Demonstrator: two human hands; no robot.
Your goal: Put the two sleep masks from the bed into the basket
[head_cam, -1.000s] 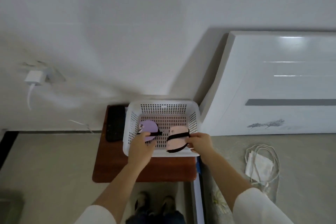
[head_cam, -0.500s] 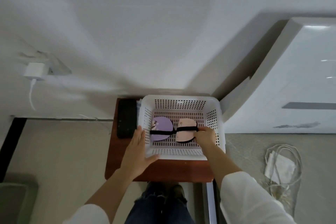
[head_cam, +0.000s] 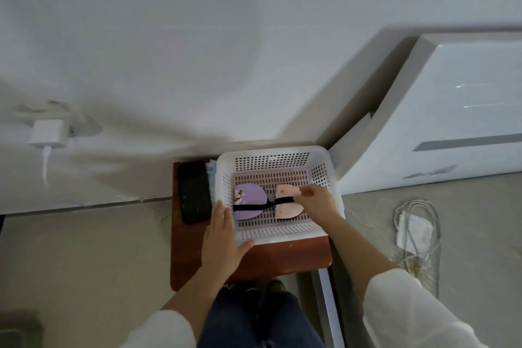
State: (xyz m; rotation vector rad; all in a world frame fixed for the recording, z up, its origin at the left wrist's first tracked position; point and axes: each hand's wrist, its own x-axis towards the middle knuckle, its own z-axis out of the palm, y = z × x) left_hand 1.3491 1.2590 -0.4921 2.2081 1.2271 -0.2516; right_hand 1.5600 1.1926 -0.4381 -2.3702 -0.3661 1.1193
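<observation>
A white perforated basket (head_cam: 282, 234) stands on a small reddish-brown table (head_cam: 282, 258). Inside it lie a purple sleep mask (head_cam: 250, 196) on the left and a pink sleep mask (head_cam: 286, 210) on the right, each with a black strap across it. My left hand (head_cam: 223, 240) rests flat against the basket's front left corner, fingers apart, holding nothing. My right hand (head_cam: 317, 200) reaches into the basket and pinches the upper right edge of the pink mask.
A black phone (head_cam: 194, 192) lies on the table left of the basket. A white headboard (head_cam: 452, 121) leans at the right. A charger (head_cam: 49, 134) sits plugged in on the wall at left. Coiled white cables (head_cam: 415, 230) lie on the floor to the right.
My left hand let go of the purple mask and moved to the basket's outer corner. Both masks settled onto the basket floor. My right hand shifted to the pink mask's upper edge.
</observation>
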